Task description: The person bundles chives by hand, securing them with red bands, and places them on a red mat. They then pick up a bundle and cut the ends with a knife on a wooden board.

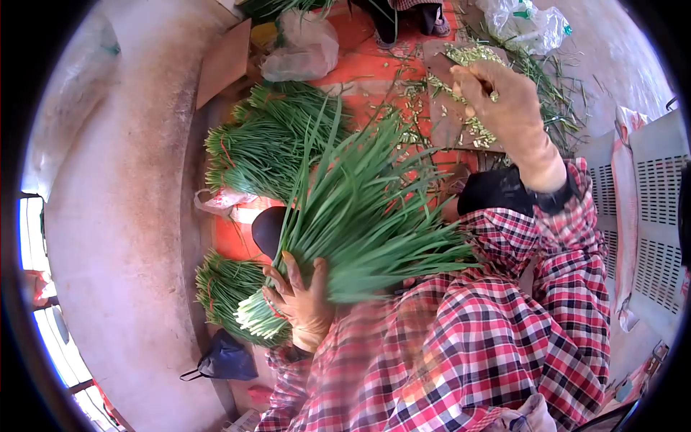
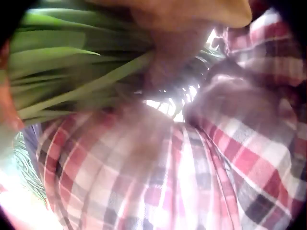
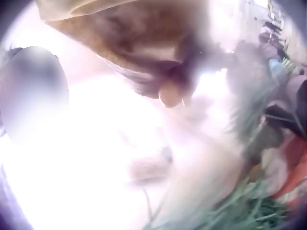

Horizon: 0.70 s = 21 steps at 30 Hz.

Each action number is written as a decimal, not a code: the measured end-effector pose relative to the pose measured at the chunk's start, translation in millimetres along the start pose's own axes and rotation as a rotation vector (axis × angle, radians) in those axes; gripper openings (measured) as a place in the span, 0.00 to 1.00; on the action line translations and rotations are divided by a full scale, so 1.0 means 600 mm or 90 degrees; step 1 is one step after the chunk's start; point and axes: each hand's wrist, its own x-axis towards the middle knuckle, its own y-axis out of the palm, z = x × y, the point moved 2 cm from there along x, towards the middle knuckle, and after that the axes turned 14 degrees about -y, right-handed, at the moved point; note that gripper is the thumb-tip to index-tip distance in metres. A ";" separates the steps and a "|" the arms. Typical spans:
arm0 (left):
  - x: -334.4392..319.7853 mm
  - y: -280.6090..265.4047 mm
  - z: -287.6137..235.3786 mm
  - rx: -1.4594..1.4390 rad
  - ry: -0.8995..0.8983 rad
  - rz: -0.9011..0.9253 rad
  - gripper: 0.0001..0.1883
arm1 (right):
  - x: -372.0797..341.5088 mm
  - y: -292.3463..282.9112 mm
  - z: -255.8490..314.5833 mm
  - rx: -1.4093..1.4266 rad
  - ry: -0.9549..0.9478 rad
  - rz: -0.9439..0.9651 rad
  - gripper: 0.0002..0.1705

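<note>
A large bunch of long green leafy stalks lies across the lap, its pale cut ends pointing lower left. My gloved left hand grips it near those ends, fingers spread over the stalks. The left wrist view shows blurred green leaves beside the glove. My gloved right hand is raised at the upper right, over chopped pieces on a brown board. Its fingers look bent in the right wrist view, the glove blurred; whether they hold anything I cannot tell.
Tied green bunches lie at the left on a red sheet, and another below them. Crates stand at the right. Plastic bags and another person's feet are at the top.
</note>
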 end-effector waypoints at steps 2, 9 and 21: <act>-0.017 0.030 0.003 0.037 -0.004 -0.056 0.16 | -0.011 0.011 0.045 0.112 -0.164 -0.009 0.09; -0.041 0.041 0.004 0.053 0.014 -0.042 0.43 | -0.061 0.109 0.101 0.203 -0.381 0.195 0.13; -0.042 0.042 -0.012 0.039 0.013 -0.122 0.22 | -0.059 0.243 0.014 -0.039 -0.023 0.467 0.25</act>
